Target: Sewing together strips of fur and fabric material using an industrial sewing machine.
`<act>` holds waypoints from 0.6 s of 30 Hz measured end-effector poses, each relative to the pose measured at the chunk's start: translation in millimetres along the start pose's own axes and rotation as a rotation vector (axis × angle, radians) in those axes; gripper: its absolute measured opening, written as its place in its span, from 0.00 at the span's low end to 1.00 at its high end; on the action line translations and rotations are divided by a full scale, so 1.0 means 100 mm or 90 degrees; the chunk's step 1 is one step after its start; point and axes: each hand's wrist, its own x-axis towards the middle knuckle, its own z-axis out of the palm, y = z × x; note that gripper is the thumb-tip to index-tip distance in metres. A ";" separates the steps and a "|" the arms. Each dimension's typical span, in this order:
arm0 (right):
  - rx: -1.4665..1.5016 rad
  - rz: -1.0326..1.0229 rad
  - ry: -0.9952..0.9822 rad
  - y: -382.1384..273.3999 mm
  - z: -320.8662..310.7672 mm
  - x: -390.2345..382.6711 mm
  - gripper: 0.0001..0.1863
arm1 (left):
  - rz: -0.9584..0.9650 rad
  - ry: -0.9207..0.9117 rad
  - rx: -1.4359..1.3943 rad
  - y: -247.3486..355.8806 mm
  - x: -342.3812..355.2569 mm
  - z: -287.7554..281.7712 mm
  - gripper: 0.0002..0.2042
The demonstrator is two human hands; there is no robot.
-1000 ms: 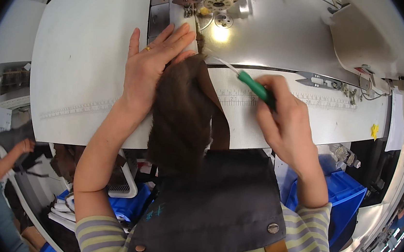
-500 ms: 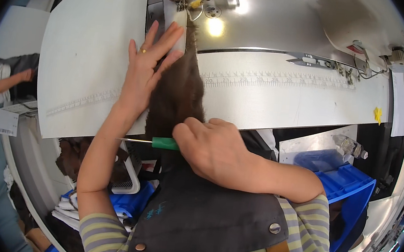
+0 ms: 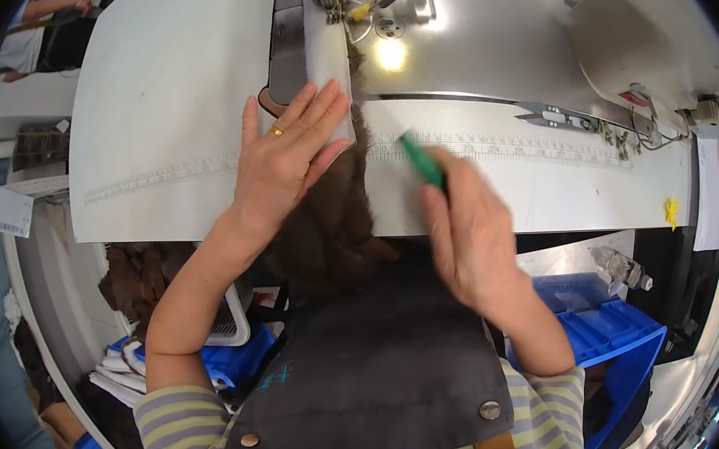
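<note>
We find ourselves in a sewing workshop. At the top we see a sewing machine (image 3: 628,43) with a presser foot (image 3: 334,16) and a shiny metal bed (image 3: 488,59), too heavily built, we judge, for a home model. A brown furry piece (image 3: 339,210) and a white strip (image 3: 326,52) run up to the needle area. The white worktable (image 3: 163,102) around it carries printed ruler scales (image 3: 509,150), and thread snips (image 3: 552,116) lie just beside the bed. Below the table we see a blue plastic bin (image 3: 613,331) and a heap of brown pieces (image 3: 142,277). We also notice a dark work apron (image 3: 379,382) and, at upper left, another person (image 3: 23,49).
</note>
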 end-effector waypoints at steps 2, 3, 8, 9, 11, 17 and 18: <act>-0.077 0.004 -0.025 0.05 -0.07 -0.02 0.19 | 0.004 0.005 0.000 0.00 0.00 -0.01 0.22; -0.155 0.009 -0.051 0.06 -0.09 -0.02 0.20 | 0.003 0.003 -0.006 0.00 0.00 -0.01 0.22; -0.131 -0.015 -0.001 0.01 0.12 0.23 0.22 | 0.003 -0.005 -0.010 0.01 0.03 -0.01 0.23; -0.131 -0.013 0.000 0.03 0.20 0.26 0.22 | 0.004 -0.008 -0.013 0.02 0.03 -0.02 0.23; -0.151 -0.021 0.000 0.06 0.32 0.32 0.22 | 0.007 -0.011 -0.016 0.02 0.04 -0.03 0.24; -0.177 -0.008 0.001 0.07 0.41 0.34 0.22 | -0.001 -0.025 -0.002 0.03 0.00 -0.03 0.24; -0.180 -0.023 0.005 0.08 0.42 0.34 0.22 | -0.002 -0.026 -0.009 0.03 0.00 -0.04 0.24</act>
